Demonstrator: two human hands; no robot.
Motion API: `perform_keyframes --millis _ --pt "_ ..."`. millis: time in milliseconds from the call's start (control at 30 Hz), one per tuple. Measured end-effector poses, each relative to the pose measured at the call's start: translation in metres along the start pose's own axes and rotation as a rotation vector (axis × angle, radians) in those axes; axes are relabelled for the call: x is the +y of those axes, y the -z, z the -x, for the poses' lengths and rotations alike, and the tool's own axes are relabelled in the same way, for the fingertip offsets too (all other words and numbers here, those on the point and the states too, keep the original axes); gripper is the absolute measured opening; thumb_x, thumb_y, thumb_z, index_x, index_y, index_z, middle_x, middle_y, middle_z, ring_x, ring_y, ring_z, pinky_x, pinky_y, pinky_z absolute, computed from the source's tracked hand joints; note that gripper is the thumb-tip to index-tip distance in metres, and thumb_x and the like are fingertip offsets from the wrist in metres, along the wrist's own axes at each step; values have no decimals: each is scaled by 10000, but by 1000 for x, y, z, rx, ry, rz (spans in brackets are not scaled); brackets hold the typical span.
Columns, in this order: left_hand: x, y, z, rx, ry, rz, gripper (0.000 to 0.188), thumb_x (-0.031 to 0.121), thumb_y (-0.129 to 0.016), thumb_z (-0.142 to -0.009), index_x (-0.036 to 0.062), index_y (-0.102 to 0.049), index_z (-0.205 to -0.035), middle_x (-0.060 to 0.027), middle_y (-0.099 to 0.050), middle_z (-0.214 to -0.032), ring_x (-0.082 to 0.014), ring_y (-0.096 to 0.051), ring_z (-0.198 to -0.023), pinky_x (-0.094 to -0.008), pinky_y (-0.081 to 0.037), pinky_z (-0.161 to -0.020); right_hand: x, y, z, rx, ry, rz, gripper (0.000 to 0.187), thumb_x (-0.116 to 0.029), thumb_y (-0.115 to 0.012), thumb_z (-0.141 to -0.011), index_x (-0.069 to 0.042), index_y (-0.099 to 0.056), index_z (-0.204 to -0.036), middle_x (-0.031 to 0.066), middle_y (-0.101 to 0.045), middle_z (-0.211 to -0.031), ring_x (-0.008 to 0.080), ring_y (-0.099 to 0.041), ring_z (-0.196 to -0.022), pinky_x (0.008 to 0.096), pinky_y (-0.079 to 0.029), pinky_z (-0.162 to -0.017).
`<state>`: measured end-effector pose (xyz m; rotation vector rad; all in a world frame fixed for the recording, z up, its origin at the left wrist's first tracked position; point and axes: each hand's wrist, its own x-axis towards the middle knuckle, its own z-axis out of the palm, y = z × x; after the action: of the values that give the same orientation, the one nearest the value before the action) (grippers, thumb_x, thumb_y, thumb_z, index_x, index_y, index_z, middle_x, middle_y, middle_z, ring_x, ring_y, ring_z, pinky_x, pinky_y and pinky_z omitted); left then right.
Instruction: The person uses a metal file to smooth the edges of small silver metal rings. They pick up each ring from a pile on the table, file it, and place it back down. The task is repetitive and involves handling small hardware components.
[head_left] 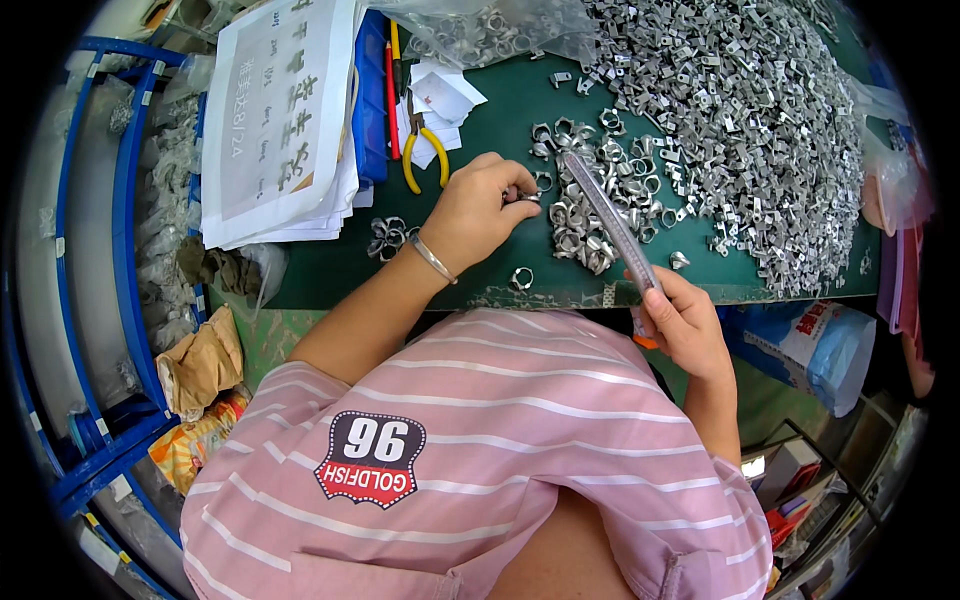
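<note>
Fingers (507, 173) of the left hand (472, 212) are pinching a small metal piece (531, 197) near the table's (370, 285) front edge; the right hand's (688, 325) are gripping a long flat strip (606, 212). Metal rings (575, 240) are lying beneath it, metal clips (760, 130) heaping toward the far right corner.

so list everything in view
metal parts: uncountable, silver, table's right
metal rings: many, silver, mostly table centre
ruler-like strip: 1, grey, in right hand
pliers: 1, yellow-handled, right of box
pen-like sticks: 2, red, yellow-black, beside box
box: 1, blue, beside papers
papers: stack, white, table's left
bag: 1, clear, table's far edge
table: 1, green, centre
rack: 1, blue, far left
paper bag: 1, brown, lower left
plastic bag: 1, blue-white, below table's right
shirt: 1, pink-white, on person
bracelet: 1, silver, left wrist
left hand: 1, bare, beside rings
right hand: 1, bare, holding strip
</note>
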<state>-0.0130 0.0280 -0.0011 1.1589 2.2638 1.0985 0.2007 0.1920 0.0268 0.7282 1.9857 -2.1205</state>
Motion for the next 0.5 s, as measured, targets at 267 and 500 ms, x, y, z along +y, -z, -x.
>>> perform_keyframes --millis 267,500 --pt "-1 1 9 141 -172 149 148 -22 -688 -648 23 -617 -770 -64 -569 -794 -126 -549 -646 -219 -435 -547 2 0 0 -11 -20 -2 317 -229 -486 -896 6 -538 -1102 -37 -454 -622 38 -431 -554 189 -344 -476" --pt "6 4 15 247 -345 173 167 -32 -710 -635 5 -572 -720 -113 -608 -932 -136 -583 -694 -222 -458 -549 -1 -3 -1 -11 -20 9 315 -224 -484 -896 7 -537 -1104 -35 -461 -632 39 -435 -553 190 -355 -480"
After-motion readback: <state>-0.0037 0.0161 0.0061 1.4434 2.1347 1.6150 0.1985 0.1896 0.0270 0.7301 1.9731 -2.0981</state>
